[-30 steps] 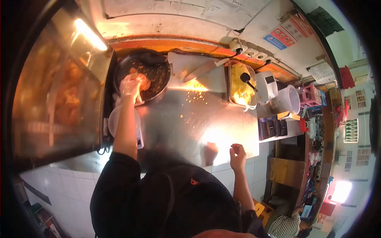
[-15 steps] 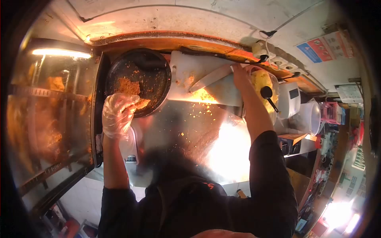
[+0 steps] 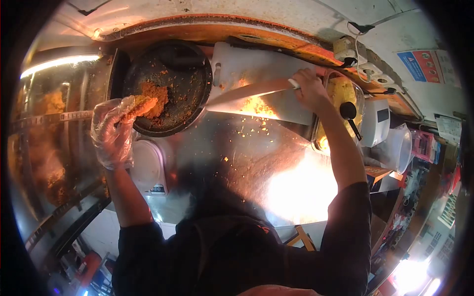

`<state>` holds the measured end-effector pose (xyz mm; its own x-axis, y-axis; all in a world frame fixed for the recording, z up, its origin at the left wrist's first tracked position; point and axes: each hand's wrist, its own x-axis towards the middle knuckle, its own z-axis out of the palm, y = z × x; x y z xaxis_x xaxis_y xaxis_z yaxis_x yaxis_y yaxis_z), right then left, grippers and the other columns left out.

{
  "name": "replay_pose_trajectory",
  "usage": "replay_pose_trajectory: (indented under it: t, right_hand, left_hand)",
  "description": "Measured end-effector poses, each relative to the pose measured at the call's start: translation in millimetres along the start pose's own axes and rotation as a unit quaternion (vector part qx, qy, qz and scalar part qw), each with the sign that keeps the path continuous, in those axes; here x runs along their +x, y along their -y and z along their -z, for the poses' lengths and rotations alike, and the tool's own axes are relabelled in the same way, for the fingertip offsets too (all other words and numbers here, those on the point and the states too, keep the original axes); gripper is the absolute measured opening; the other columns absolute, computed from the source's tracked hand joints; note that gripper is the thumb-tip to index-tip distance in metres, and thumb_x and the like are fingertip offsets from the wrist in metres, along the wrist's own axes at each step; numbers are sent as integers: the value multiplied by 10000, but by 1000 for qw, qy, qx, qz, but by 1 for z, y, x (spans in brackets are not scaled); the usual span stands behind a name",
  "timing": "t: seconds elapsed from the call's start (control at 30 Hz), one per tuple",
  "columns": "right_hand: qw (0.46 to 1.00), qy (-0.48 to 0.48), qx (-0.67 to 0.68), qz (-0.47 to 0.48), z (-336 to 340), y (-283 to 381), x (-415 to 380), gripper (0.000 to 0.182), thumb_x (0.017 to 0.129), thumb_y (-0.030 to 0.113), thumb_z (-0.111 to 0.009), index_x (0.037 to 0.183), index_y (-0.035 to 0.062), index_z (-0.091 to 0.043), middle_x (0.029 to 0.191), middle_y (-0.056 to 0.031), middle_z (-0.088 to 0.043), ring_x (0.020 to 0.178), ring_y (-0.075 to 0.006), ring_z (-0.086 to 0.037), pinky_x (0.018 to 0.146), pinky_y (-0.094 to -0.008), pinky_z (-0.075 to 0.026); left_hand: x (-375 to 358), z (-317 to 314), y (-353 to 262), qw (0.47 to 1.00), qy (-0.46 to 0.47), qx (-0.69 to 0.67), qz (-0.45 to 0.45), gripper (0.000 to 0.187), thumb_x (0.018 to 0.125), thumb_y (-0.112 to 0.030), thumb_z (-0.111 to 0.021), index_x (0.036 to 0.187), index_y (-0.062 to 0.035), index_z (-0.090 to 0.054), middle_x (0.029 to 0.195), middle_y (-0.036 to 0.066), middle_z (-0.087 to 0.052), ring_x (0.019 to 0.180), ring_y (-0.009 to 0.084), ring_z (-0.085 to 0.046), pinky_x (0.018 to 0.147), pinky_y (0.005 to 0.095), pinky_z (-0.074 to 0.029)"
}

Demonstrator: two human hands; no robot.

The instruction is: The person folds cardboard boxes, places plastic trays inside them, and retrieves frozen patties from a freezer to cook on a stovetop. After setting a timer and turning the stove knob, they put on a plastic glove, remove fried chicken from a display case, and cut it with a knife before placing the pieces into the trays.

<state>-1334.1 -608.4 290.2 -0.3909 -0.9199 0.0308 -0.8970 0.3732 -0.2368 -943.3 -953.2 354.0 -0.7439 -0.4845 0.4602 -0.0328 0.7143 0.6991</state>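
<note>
My left hand, in a clear plastic glove, is closed around a piece of breaded fried food at the left rim of a round black pan. Orange-brown crumbs lie in the pan, partly behind the piece. My right hand grips the white handle of a large knife. Its blade points left over the white cutting board, with the tip near the pan's right edge. Bright crumbs lie on the board below the blade.
A clear container with yellow contents and a black ladle stands right of the board. Crumbs dot the metal counter. Left is a lit glass display case. Sockets line the back wall.
My left hand has moved left with the fried piece, from over the pan to its rim. The knife has swung flatter, its tip shifting left off the board's crumbs toward the pan.
</note>
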Motion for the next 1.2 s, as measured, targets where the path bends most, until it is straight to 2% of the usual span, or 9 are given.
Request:
replay_pose_trajectory:
  t: [0.17, 0.27, 0.33, 0.37, 0.47, 0.6, 1.1, 1.13, 1.2]
  right_hand:
    - [989, 70, 71, -105, -5, 105, -55, 362, 821, 132, -603, 1157, 42, -503, 1095, -207, -600, 929, -408, -624, 786, -508, -519]
    - [925, -12, 296, -239, -8, 169, -99, 424, 903, 184, -556, 1278, 54, -406, 1076, -267, -605, 750, -472, -636, 664, -545, -508]
    - [910, 39, 299, -285, -13, 182, -99, 425, 918, 191, -546, 1288, 49, -392, 1071, -267, -606, 791, -471, -638, 693, -553, -507]
    - [889, 89, 300, -333, -16, 190, -101, 426, 933, 197, -535, 1298, 44, -378, 1067, -268, -607, 832, -470, -641, 722, -560, -506]
    - [895, 139, 265, -330, -22, 220, -68, 399, 956, 261, -498, 1284, 64, -386, 963, -252, -658, 895, -457, -652, 777, -547, -525]
    - [896, 151, 226, -351, -58, 218, -54, 377, 960, 285, -467, 1262, 69, -398, 971, -259, -666, 919, -465, -652, 795, -543, -528]
    - [857, 41, 163, -487, -37, 158, -126, 273, 965, 235, -497, 1161, 57, -429, 859, -305, -654, 847, -509, -631, 737, -590, -494]
    - [857, 41, 162, -487, -37, 157, -128, 273, 965, 235, -497, 1161, 57, -429, 859, -305, -654, 847, -509, -631, 737, -590, -494]
    - [877, 25, 151, -455, -37, 155, -131, 261, 952, 213, -510, 1140, 47, -440, 835, -297, -653, 824, -506, -632, 710, -582, -500]
  left_hand:
    - [4, -6, -2, 999, -23, -21, -38, 217, 873, -20, -686, 1086, -3, -647, 1230, 128, -552, 1115, 235, -559, 946, 361, -490]
    - [13, -7, -3, 991, -2, 23, -136, 210, 859, 17, -688, 1063, 4, -640, 1230, 136, -556, 1114, 238, -566, 929, 361, -501]
    - [13, -8, -3, 976, 38, 132, -166, 225, 848, 32, -694, 1065, 6, -641, 1219, 138, -565, 1107, 240, -574, 913, 354, -508]
    - [13, -16, -7, 998, 25, -39, -53, 228, 851, 19, -700, 1071, 7, -644, 1213, 134, -572, 1101, 239, -578, 903, 351, -510]
    - [13, -31, -12, 998, 41, -32, -27, 226, 851, 22, -698, 1071, 9, -644, 1193, 135, -576, 1081, 241, -582, 888, 344, -509]
    - [38, -56, -35, 981, 67, -77, -162, 259, 807, 68, -695, 1039, -39, -651, 1098, 134, -573, 987, 234, -586, 807, 354, -508]
    - [83, -209, -35, 951, 135, -63, -272, 222, 720, -34, -756, 914, -111, -681, 849, 39, -565, 696, 218, -593, 637, 320, -508]
    - [81, -227, -21, 947, 161, -66, -269, 154, 756, -98, -744, 888, -81, -667, 812, 33, -574, 676, 187, -572, 638, 304, -495]
    - [70, -254, -14, 939, 309, -148, -20, 95, 792, -114, -709, 859, -57, -672, 810, 42, -605, 662, 164, -548, 646, 283, -484]
